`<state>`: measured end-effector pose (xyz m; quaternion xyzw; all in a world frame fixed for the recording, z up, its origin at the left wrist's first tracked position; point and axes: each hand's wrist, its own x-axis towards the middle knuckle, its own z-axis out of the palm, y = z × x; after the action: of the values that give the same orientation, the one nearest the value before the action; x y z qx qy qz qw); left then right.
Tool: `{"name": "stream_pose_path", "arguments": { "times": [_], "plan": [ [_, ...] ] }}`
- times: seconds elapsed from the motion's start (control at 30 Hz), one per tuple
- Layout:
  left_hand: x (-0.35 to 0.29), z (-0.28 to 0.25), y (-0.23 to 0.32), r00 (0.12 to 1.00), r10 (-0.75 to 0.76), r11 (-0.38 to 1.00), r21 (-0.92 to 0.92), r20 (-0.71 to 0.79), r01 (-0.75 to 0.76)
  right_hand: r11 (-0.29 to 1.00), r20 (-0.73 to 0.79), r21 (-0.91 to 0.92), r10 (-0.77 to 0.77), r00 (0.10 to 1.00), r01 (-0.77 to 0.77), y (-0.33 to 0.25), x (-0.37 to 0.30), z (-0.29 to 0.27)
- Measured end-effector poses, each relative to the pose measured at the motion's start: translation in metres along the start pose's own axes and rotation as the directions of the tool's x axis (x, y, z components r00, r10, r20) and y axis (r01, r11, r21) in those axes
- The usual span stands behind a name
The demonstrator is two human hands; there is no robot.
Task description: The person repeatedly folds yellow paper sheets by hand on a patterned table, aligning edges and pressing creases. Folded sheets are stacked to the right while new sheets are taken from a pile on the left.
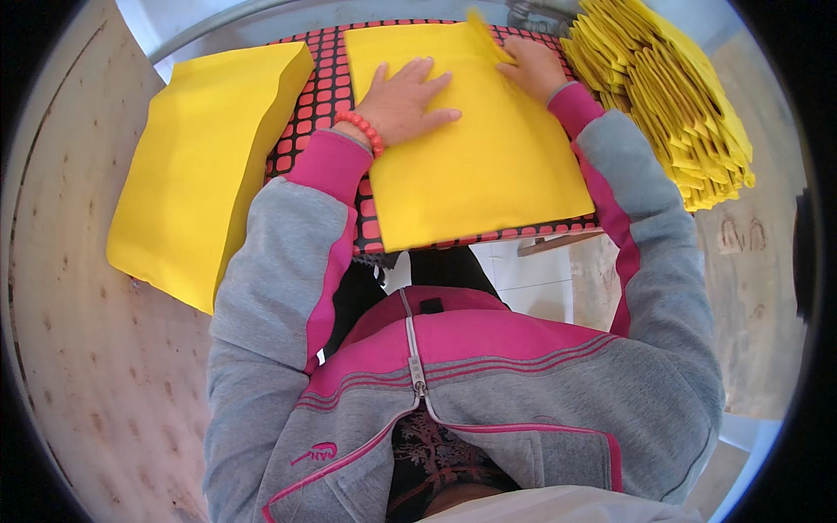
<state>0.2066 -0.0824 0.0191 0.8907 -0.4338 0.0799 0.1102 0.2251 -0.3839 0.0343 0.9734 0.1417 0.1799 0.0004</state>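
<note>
A yellow paper sheet [488,166] lies on a red-and-black gridded mat [323,96] in front of me. My left hand [403,100] rests flat on the sheet's upper left part, fingers spread; a red bead bracelet is on that wrist. At the sheet's top right corner, my right hand [534,65] presses down on a raised, blurred yellow flap [484,33]. Whether it pinches the flap or only presses it, I cannot tell.
A thick stack of flat yellow sheets [205,166] sits to the left on a plywood surface [78,331]. A pile of folded yellow paper pieces [671,96] lies at the right. My grey and pink jacket fills the lower view.
</note>
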Motion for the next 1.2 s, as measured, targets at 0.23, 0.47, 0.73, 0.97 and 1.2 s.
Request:
{"name": "stream_pose_path", "arguments": {
  "times": [0.23,0.47,0.73,0.97,1.2],
  "plan": [
    [-0.007,-0.001,0.009,0.996,-0.027,1.0,0.0,0.086,0.027,0.995,-0.041,0.07,0.074,0.996,-0.071,-0.013,-0.016,-0.017],
    [-0.003,-0.006,0.008,0.993,-0.037,0.999,-0.01,0.11,0.039,0.228,0.653,0.636,0.35,0.672,-0.737,0.035,-0.044,-0.038],
    [-0.008,-0.012,0.01,0.998,-0.012,0.998,-0.068,0.067,0.017,0.933,-0.042,-0.331,-0.165,0.985,0.142,-0.027,-0.05,-0.024],
    [-0.01,-0.016,0.011,0.988,-0.041,0.998,-0.049,0.15,0.049,0.778,0.307,0.424,0.359,0.882,-0.464,-0.004,-0.057,-0.051],
    [-0.005,-0.012,0.006,0.99,-0.013,0.999,-0.038,0.143,0.019,0.08,0.628,0.719,0.35,0.695,-0.69,0.046,-0.097,-0.04]
  ]
}}
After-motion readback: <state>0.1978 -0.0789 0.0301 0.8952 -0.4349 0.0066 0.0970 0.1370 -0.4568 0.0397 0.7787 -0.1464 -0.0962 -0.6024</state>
